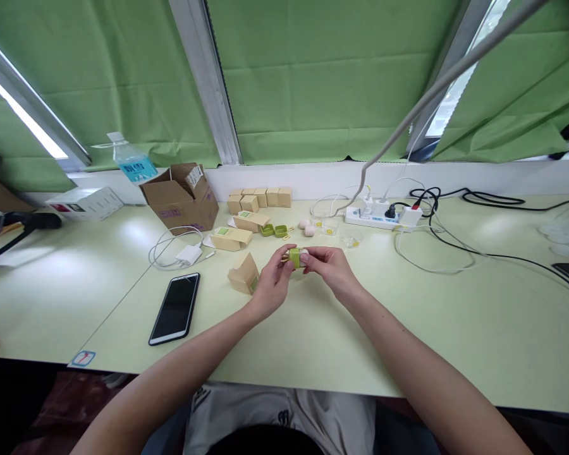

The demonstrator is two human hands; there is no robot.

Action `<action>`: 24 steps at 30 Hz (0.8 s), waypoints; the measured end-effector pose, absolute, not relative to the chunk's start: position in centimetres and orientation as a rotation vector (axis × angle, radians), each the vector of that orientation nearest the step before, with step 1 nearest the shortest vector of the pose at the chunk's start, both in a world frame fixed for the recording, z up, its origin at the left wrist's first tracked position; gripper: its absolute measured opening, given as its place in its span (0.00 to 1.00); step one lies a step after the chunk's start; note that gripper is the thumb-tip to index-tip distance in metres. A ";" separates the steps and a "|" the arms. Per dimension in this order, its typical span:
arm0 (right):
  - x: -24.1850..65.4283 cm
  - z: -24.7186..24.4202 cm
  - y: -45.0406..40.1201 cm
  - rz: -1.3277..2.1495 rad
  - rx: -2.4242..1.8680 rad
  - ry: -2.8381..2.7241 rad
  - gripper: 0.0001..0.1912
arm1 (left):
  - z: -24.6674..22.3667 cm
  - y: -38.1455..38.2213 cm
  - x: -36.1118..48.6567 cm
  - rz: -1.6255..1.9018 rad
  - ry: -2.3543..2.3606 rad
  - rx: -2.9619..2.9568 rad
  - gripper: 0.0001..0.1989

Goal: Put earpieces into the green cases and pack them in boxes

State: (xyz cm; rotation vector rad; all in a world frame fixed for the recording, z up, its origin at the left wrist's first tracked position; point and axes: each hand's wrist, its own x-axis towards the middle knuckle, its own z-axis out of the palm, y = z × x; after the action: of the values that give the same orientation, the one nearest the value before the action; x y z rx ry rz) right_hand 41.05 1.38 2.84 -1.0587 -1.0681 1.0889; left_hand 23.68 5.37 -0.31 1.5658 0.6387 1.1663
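My left hand [274, 281] is closed on a small green case [294, 257] above the middle of the table. Opposite it, my right hand [332, 268] pinches a small whitish piece [304, 256] at the case's right side; how far the piece sits inside I cannot tell. An opened small cardboard box [243, 275] stands beside my left hand. Just beyond the hands lie more green cases [274, 231], pale pinkish pieces [309, 231] and clear plastic pieces with yellow spots [330, 230].
Opened small boxes [231, 237] and a group of closed ones [260, 197] sit farther back. Leftward are a phone [174, 308], a white charger [189, 254], a larger carton [183, 201] and a bottle [133, 161]. A power strip [379, 217] with cables lies at the back right.
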 end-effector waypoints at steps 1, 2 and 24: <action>41.0 2.7 1.4 1.096 -1.056 -1.044 0.25 | -0.4 5.4 23.7 1.172 0.637 1.555 0.22; 40.9 2.6 1.4 1.102 -1.053 -1.021 0.25 | -0.4 5.4 23.8 1.175 0.633 1.547 0.22; 40.6 3.6 0.8 1.151 -1.005 -0.994 0.29 | 0.1 5.7 23.2 1.233 0.582 1.669 0.24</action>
State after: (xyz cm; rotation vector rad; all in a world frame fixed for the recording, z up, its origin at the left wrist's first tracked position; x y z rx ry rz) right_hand 40.64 0.76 3.60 -1.0049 -0.9938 1.1506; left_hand 23.23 5.65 0.09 1.6693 0.5820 1.2327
